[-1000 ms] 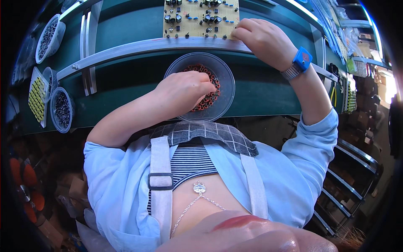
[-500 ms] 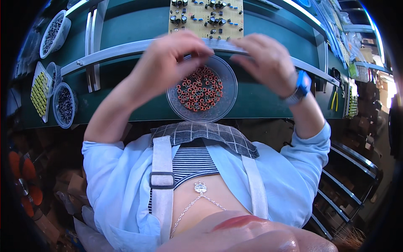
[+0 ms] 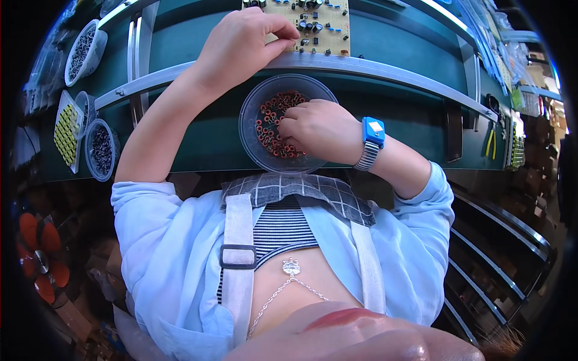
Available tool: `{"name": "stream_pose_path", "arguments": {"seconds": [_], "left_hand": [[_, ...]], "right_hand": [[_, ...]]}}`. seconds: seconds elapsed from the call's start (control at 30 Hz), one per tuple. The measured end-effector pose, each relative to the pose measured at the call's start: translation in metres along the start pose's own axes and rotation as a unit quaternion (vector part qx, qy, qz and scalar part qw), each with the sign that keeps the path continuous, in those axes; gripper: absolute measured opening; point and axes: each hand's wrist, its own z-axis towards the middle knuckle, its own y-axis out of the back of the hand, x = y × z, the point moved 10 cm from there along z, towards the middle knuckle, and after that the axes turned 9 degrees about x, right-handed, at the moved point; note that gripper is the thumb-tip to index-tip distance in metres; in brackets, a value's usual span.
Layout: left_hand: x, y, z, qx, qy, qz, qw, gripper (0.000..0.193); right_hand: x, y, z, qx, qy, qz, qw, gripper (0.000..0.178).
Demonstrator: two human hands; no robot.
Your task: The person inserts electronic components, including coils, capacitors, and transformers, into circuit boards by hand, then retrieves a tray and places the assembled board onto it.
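Over the left part of a tan circuit board point(image 3: 331, 37), my left hand point(image 3: 241, 45) has thumb and forefinger pinched together at the board's near side. What the pinch holds, if anything, is too small to make out. My right hand point(image 3: 322, 129) reaches into a clear round tub point(image 3: 253, 153) of small orange ring-shaped parts with wire legs point(image 3: 274, 123). Its fingers curl down among them; the fingertips are hidden. The board carries black cylindrical capacitors point(image 3: 310, 26), small blue parts and other components.
A metal rail point(image 3: 385, 71) runs between tub and board. At left stand a white tub point(image 3: 81, 54) and a clear tub point(image 3: 101, 150) of small metal parts, beside a tray of yellow pieces point(image 3: 67, 133). Yellow-handled pliers point(image 3: 490, 139) lie at right. A blue wrist strap point(image 3: 373, 129) circles my right wrist.
My left hand has moved up and away from above the tub to the board. My right hand has come down and left from beside the rail into the tub.
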Motion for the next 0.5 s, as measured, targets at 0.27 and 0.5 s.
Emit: {"name": "stream_pose_path", "arguments": {"seconds": [0.27, 0.5], "left_hand": [[-0.003, 0.0, -0.001, 0.009, -0.012, 0.024, 1.0, 0.008], [-0.005, -0.005, -0.006, -0.003, -0.024, 0.051, 0.998, 0.008]], "right_hand": [[-0.002, 0.018, -0.006, -0.107, -0.008, 0.05, 0.993, 0.018], [-0.005, 0.022, -0.01, -0.139, 0.003, 0.118, 0.983, 0.016]]}}
